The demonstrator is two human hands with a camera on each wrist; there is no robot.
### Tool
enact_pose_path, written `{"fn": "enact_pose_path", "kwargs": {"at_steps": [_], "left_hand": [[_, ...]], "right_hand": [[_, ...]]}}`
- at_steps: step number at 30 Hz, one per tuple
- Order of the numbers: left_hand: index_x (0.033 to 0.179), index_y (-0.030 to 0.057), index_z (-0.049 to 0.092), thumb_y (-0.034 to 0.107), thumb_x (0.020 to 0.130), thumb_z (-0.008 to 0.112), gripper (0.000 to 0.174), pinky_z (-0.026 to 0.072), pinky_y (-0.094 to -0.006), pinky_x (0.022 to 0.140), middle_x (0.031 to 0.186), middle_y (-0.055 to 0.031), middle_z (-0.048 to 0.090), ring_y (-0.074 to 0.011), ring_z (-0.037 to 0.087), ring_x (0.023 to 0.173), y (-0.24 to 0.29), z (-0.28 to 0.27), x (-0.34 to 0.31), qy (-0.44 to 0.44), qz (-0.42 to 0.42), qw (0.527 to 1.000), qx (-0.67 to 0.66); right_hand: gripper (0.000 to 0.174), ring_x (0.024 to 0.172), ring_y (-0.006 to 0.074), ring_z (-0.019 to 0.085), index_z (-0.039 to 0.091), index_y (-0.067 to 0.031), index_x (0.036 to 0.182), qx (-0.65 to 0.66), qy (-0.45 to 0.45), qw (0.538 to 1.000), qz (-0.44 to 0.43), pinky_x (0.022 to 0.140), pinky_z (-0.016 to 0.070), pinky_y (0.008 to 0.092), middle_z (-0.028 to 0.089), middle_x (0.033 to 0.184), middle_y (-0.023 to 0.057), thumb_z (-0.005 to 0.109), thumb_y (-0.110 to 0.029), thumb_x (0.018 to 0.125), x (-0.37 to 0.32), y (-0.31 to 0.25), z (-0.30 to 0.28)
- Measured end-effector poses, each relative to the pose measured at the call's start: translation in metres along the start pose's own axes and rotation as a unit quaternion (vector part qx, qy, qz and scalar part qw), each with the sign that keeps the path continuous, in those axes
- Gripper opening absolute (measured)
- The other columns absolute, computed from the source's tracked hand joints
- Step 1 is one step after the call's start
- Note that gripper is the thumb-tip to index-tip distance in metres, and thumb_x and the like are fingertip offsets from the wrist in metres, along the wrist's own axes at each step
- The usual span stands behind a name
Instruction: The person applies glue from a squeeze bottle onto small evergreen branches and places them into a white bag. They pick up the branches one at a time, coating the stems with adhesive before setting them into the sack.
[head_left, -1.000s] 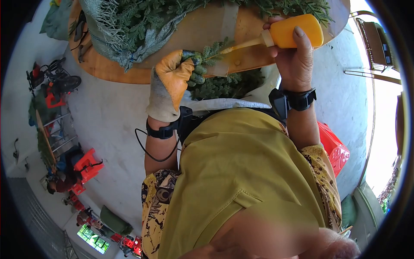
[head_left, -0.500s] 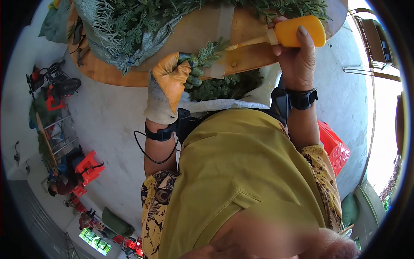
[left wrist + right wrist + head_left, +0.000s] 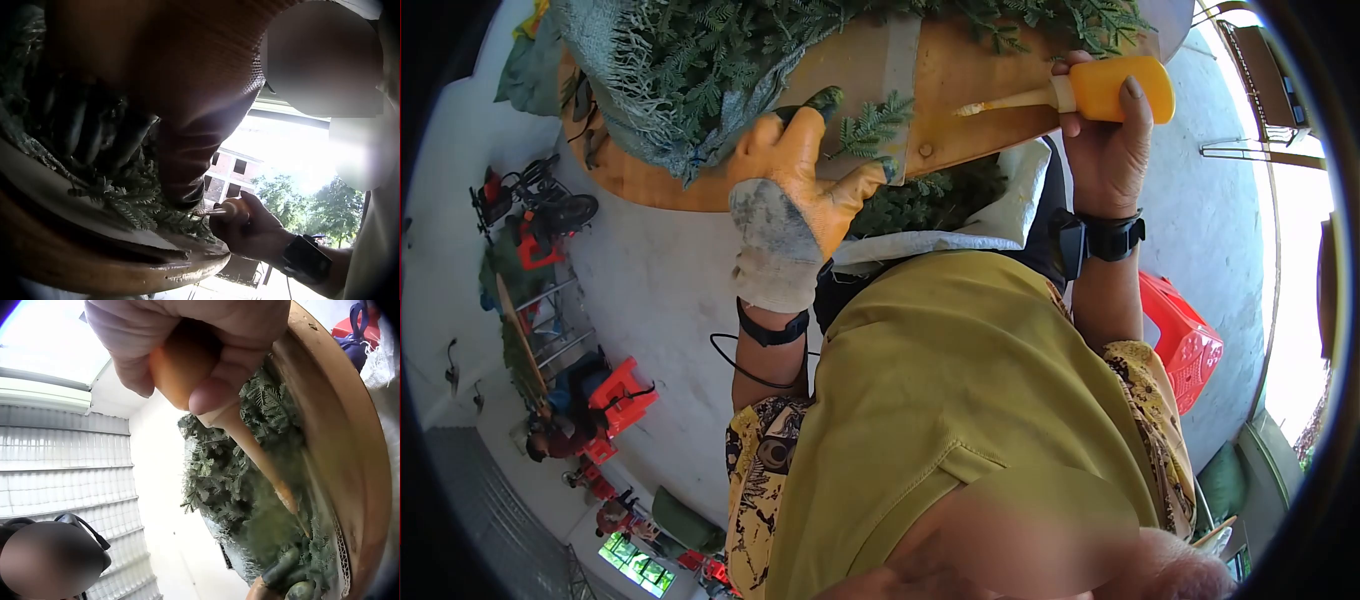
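My gloved left hand (image 3: 795, 180) spreads its fingers over the table (image 3: 965, 75), index finger and thumb apart. Between them a small fir sprig (image 3: 870, 128) lies on the table surface. The left wrist view shows the dark-coated glove fingers over greenery, near a sprig (image 3: 134, 206). My bare right hand (image 3: 1108, 160) grips a yellow squeeze bottle (image 3: 1122, 90), its long nozzle pointing left, apart from the sprig. Close up in the right wrist view, the fingers wrap the bottle (image 3: 181, 369), and glue-like yellow residue coats the nozzle tip (image 3: 286, 497).
An open woven sack (image 3: 600, 60) full of fir branches (image 3: 720, 50) covers the table's back left. More branches (image 3: 930, 205) lie in a white sack (image 3: 1020, 205) at my lap. A red stool (image 3: 1180, 345) stands right; people and a motorcycle (image 3: 550, 215) are far left.
My left hand has let go of the sprig, opened its fingers and shifted left toward the sack. The right hand has drawn the bottle right, away from the sprig.
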State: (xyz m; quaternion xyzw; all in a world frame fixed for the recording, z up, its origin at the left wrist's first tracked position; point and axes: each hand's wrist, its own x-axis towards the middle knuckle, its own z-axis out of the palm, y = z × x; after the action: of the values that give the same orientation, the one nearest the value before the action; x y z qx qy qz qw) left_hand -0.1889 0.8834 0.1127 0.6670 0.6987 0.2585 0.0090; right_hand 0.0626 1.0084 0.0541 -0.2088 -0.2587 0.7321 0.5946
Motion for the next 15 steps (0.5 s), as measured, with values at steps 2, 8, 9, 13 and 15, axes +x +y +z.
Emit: {"fn": "enact_pose_path", "kwargs": {"at_steps": [2,8,9,13,15], "left_hand": [[0.094,0.0032,0.061,0.031,0.068,0.079,0.042,0.0465,-0.0417,0.067,0.078,-0.014,0.056,-0.0354,0.055,0.078,0.008,0.002,0.004,-0.025,0.028,0.998,0.056],[0.087,0.0033,0.063,0.019,0.074,0.073,0.023,0.0458,-0.0421,0.065,0.075,-0.0135,0.058,-0.0345,0.056,0.074,0.005,0.019,0.012,-0.059,0.018,0.997,0.046],[0.082,0.0029,0.061,0.017,0.074,0.072,0.02,0.0462,-0.0435,0.064,0.075,-0.0153,0.059,-0.0365,0.057,0.073,0.005,0.019,0.013,-0.063,0.013,0.997,0.037],[0.083,0.0005,0.061,0.01,0.079,0.067,0.012,0.0485,-0.0387,0.064,0.076,-0.0163,0.063,-0.0302,0.062,0.069,-0.001,0.017,0.008,-0.101,-0.072,0.992,-0.008],[0.09,0.0009,0.063,0.007,0.083,0.062,0.009,0.048,-0.0332,0.06,0.08,-0.0104,0.065,-0.0226,0.062,0.068,-0.007,0.016,0.0,-0.093,-0.137,0.978,-0.123]], "right_hand": [[0.037,0.093,0.0271,0.062,0.052,0.0055,0.111,-0.001,0.016,1.0,-0.008,0.056,0.0479,0.0282,0.063,0.106,0.02,0.058,-0.025,0.091,-0.001,-0.001,-0.002],[0.036,0.088,0.0243,0.062,0.055,0.0068,0.108,0.0,0.032,0.999,-0.011,0.055,0.0458,0.0267,0.063,0.104,0.0205,0.057,-0.025,0.091,-0.004,-0.004,-0.009],[0.036,0.088,0.0243,0.062,0.055,0.0068,0.108,0.003,0.032,0.999,-0.013,0.055,0.0458,0.0267,0.063,0.104,0.0205,0.057,-0.025,0.091,-0.004,-0.004,-0.009],[0.037,0.086,0.024,0.062,0.055,0.0081,0.109,0.0,0.029,1.0,-0.012,0.055,0.046,0.0264,0.063,0.103,0.0209,0.057,-0.025,0.091,-0.007,-0.005,-0.012],[0.037,0.086,0.0241,0.062,0.055,0.0084,0.109,0.005,0.031,0.999,-0.017,0.055,0.0463,0.0263,0.063,0.103,0.021,0.057,-0.024,0.091,-0.008,-0.004,-0.011]]}}
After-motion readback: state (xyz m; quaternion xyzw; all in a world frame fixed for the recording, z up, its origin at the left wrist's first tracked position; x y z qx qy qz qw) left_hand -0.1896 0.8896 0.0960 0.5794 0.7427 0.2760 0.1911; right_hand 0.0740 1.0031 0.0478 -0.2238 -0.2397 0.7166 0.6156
